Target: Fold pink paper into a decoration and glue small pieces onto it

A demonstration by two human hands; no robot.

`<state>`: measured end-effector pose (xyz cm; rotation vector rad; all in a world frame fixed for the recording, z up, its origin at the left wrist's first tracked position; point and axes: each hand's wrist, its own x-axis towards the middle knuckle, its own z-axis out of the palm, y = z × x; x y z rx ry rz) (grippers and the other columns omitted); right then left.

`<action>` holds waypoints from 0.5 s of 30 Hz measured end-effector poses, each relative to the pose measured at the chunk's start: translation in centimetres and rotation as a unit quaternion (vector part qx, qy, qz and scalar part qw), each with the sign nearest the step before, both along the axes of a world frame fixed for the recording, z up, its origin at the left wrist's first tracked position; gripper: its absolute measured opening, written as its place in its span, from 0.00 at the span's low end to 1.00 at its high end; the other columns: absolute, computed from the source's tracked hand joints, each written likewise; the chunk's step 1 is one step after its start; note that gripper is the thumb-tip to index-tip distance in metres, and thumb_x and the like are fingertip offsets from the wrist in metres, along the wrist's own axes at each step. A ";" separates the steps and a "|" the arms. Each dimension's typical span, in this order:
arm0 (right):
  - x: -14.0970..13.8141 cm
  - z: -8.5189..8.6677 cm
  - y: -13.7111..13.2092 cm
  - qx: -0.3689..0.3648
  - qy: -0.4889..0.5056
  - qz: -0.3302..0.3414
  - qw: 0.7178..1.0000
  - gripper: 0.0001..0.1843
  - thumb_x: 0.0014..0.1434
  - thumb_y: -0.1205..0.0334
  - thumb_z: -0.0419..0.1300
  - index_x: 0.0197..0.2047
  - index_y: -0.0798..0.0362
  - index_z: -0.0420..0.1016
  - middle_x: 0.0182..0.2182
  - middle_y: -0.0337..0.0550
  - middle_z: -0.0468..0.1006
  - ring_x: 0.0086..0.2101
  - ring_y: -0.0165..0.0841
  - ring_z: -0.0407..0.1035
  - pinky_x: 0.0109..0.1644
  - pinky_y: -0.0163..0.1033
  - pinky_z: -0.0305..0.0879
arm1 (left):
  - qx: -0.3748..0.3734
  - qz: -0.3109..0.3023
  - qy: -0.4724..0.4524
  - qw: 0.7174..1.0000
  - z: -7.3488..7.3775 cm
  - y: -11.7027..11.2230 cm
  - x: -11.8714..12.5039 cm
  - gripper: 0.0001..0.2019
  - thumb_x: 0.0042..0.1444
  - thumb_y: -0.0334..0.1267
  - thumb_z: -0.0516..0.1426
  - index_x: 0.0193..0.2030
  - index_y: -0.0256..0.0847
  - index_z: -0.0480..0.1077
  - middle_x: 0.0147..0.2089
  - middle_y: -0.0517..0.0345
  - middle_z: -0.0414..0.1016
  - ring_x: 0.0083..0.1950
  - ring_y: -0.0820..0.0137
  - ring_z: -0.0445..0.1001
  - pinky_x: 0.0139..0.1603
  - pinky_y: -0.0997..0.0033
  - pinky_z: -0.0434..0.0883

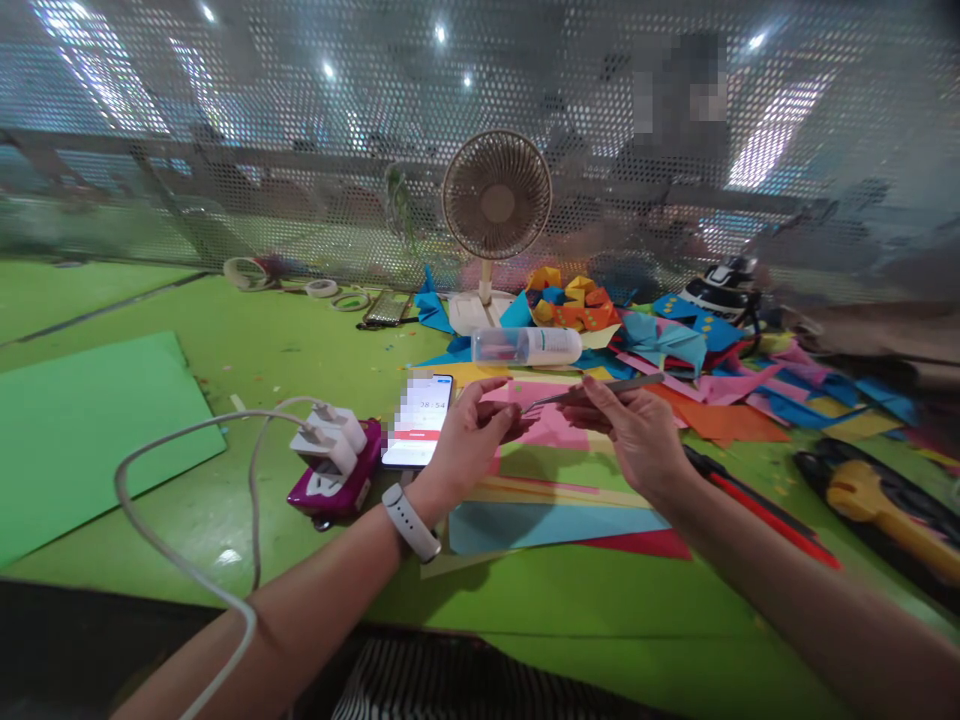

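My right hand (639, 437) grips a pair of metal tweezers (639, 382), whose curved tip points left. That tip reaches the fingertips of my left hand (474, 428), which are pinched together. Whatever sits between those fingertips is too small to make out. Pink paper (551, 425) lies on the table beneath both hands. Closer to me are a light blue paper strip (540, 526) and a red piece (645, 543). Left of my left hand, a lit phone (418, 425) lies face up.
A purple power socket (337, 480) with white chargers and a cable stands left. Green paper (97, 430) lies beyond it. A clear bottle (525, 346), a fan (497, 200) and folded coloured paper (574, 300) are behind. A red-and-black tool (772, 515) lies at right.
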<state>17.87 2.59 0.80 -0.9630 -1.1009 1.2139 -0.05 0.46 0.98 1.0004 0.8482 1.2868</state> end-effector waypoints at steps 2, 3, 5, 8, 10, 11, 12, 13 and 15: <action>0.0 -0.1 0.0 -0.003 0.005 -0.002 1.000 0.15 0.49 0.54 0.65 0.32 0.58 0.77 0.26 0.48 0.81 0.27 0.35 0.76 0.30 0.35 0.74 | 0.007 -0.003 0.002 1.000 -0.1 0.0 0.0 0.17 0.54 0.26 0.56 0.51 0.37 0.60 0.32 0.57 0.76 0.37 0.70 0.77 0.49 0.61 0.70; -0.1 -0.1 0.0 -0.002 0.007 -0.003 1.000 0.14 0.49 0.54 0.65 0.32 0.58 0.77 0.26 0.48 0.81 0.27 0.35 0.76 0.30 0.35 0.74 | 0.008 -0.004 0.004 1.000 -0.2 0.0 0.0 0.17 0.54 0.27 0.56 0.51 0.37 0.60 0.33 0.57 0.76 0.37 0.70 0.77 0.48 0.61 0.71; -0.1 0.0 0.0 0.002 0.005 -0.006 1.000 0.14 0.49 0.54 0.65 0.31 0.58 0.77 0.26 0.48 0.80 0.27 0.35 0.76 0.31 0.36 0.75 | 0.011 -0.006 0.005 1.000 -0.2 0.0 0.0 0.17 0.54 0.27 0.56 0.51 0.37 0.60 0.33 0.56 0.76 0.37 0.70 0.77 0.48 0.62 0.71; -0.2 0.1 -0.2 0.014 0.001 -0.012 1.000 0.14 0.48 0.54 0.65 0.30 0.58 0.77 0.25 0.47 0.80 0.26 0.35 0.76 0.31 0.37 0.75 | 0.015 -0.010 0.006 1.000 -0.1 -0.1 0.0 0.17 0.54 0.27 0.57 0.51 0.37 0.61 0.33 0.56 0.76 0.37 0.69 0.77 0.47 0.63 0.71; -0.2 0.2 -0.3 0.022 0.000 -0.016 1.000 0.14 0.48 0.53 0.65 0.30 0.58 0.77 0.25 0.47 0.80 0.26 0.36 0.76 0.32 0.38 0.75 | 0.016 -0.009 0.011 1.000 -0.1 -0.1 0.1 0.17 0.54 0.27 0.57 0.51 0.37 0.61 0.33 0.56 0.76 0.37 0.69 0.77 0.47 0.63 0.71; -0.2 0.2 -0.3 0.026 -0.002 -0.017 0.999 0.15 0.48 0.53 0.65 0.30 0.58 0.77 0.25 0.47 0.80 0.27 0.36 0.76 0.32 0.38 0.75 | 0.016 -0.008 0.014 1.000 0.0 -0.1 0.1 0.17 0.54 0.27 0.57 0.50 0.37 0.61 0.33 0.57 0.76 0.37 0.69 0.77 0.47 0.62 0.71; -0.2 0.3 -0.3 0.032 -0.004 -0.018 0.999 0.15 0.48 0.53 0.65 0.31 0.58 0.77 0.26 0.47 0.80 0.27 0.36 0.76 0.33 0.38 0.75 | 0.015 -0.007 0.016 1.000 0.0 -0.1 0.1 0.17 0.54 0.28 0.56 0.50 0.37 0.61 0.32 0.57 0.76 0.36 0.69 0.77 0.46 0.62 0.71; -0.2 0.3 -0.4 0.037 -0.006 -0.017 0.999 0.15 0.48 0.53 0.65 0.31 0.58 0.77 0.26 0.47 0.80 0.28 0.36 0.76 0.33 0.39 0.75 | 0.014 -0.007 0.016 1.000 0.0 -0.1 0.1 0.17 0.54 0.28 0.57 0.50 0.37 0.60 0.32 0.57 0.76 0.37 0.69 0.77 0.46 0.62 0.71; -0.1 0.3 -0.4 0.048 -0.010 -0.015 0.999 0.15 0.49 0.53 0.65 0.32 0.58 0.77 0.27 0.47 0.81 0.28 0.37 0.76 0.34 0.39 0.75 | 0.013 -0.010 0.015 1.000 0.1 -0.1 0.0 0.18 0.54 0.29 0.57 0.51 0.37 0.60 0.31 0.57 0.76 0.37 0.69 0.77 0.46 0.63 0.71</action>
